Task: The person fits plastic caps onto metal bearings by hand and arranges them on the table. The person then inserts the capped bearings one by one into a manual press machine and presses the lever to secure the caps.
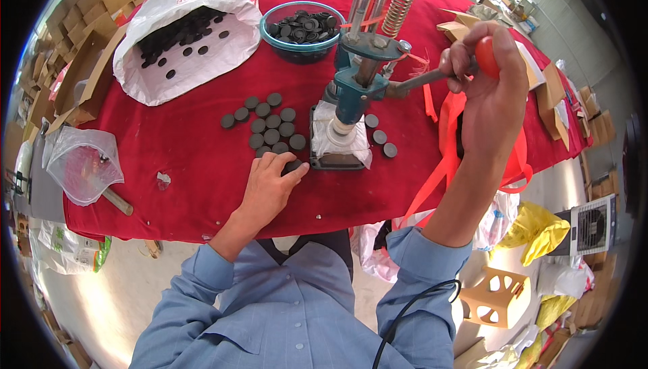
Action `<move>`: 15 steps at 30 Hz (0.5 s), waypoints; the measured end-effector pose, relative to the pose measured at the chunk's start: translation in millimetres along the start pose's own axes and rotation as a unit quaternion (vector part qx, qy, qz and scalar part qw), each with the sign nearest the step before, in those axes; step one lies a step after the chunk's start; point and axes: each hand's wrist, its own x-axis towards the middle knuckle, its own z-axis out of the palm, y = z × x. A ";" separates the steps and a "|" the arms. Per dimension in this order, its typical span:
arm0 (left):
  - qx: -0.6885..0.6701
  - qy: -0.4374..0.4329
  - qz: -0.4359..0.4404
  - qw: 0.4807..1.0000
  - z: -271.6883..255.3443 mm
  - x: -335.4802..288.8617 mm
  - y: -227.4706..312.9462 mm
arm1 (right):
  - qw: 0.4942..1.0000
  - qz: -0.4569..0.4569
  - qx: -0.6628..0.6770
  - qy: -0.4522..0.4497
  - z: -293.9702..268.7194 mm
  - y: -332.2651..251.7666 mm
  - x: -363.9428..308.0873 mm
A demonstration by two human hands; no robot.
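Note:
My left hand is closed on a round black cap at the near edge of a cluster of similar black caps on the red cloth. To its right stands a green hand press, its pale ram down over a base wrapped in white material. Raised at the right, my right hand is wrapped round the red ball knob of the press lever. Several loose black caps lie just right of the base. Whether a cap sits beneath the ram is hidden.
Behind the cluster are a blue-rimmed clear bowl of black parts and a white sack spilling more. A clear plastic bag lies at the left. Red ribbon hangs near my right forearm. Cardboard boxes stand around the table.

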 end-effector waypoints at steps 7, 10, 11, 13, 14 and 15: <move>-0.180 0.057 -0.122 0.974 6.4 38.5 8.7 | 1.000 -0.010 -0.009 -0.012 -1.8 3.8 -0.2; -0.215 0.101 -0.161 0.958 18.5 74.6 13.0 | 1.000 -0.010 -0.007 -0.004 -0.9 2.8 -2.1; -0.213 0.103 -0.162 0.958 22.4 80.4 12.0 | 1.000 -0.007 -0.003 -0.002 1.2 2.4 -1.9; -0.207 0.091 -0.149 0.963 30.6 91.9 15.0 | 1.000 -0.008 -0.001 -0.001 2.9 2.1 -1.7; -0.224 0.088 -0.151 0.959 34.5 97.3 16.8 | 1.000 -0.008 0.002 -0.002 3.8 2.2 -1.6; -0.226 0.088 -0.151 0.958 38.2 101.4 17.9 | 1.000 -0.008 0.000 -0.002 3.9 2.1 -2.7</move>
